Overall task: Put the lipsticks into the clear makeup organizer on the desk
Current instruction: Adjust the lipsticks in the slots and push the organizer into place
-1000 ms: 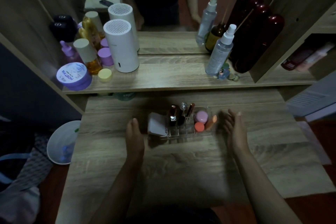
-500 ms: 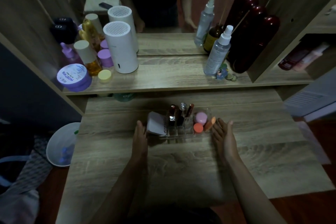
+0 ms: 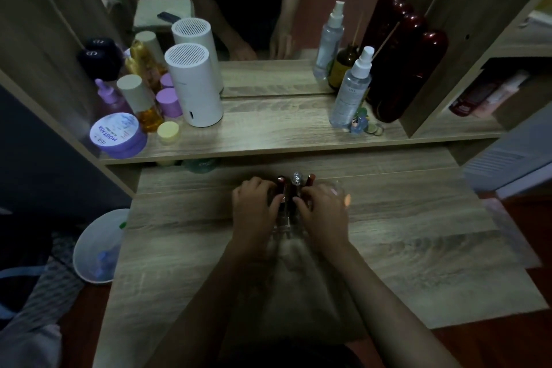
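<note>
Both hands, left (image 3: 254, 209) and right (image 3: 324, 212), now closing in from either side, curling onto the clear organizer (image 3: 282, 225) mid-desk (image 3: 418, 242); lipsticks (image 3: 295, 181) standing inside. Probably repositioning it, loading seemingly finished.

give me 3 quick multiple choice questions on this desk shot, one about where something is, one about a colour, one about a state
1. Where is the white cylinder device?
A. upper shelf, left part
B. on the floor
C. lower desk by the hands

2. What colour is the round tub at the shelf's left end?
A. red
B. purple
C. black

3. How are the left hand and right hand placed?
A. raised off the desk
B. both on the clear organizer
C. holding the spray bottle

Answers: A, it stands before the mirror; B, lid and sides are purple; B, they cover its two ends.
</note>
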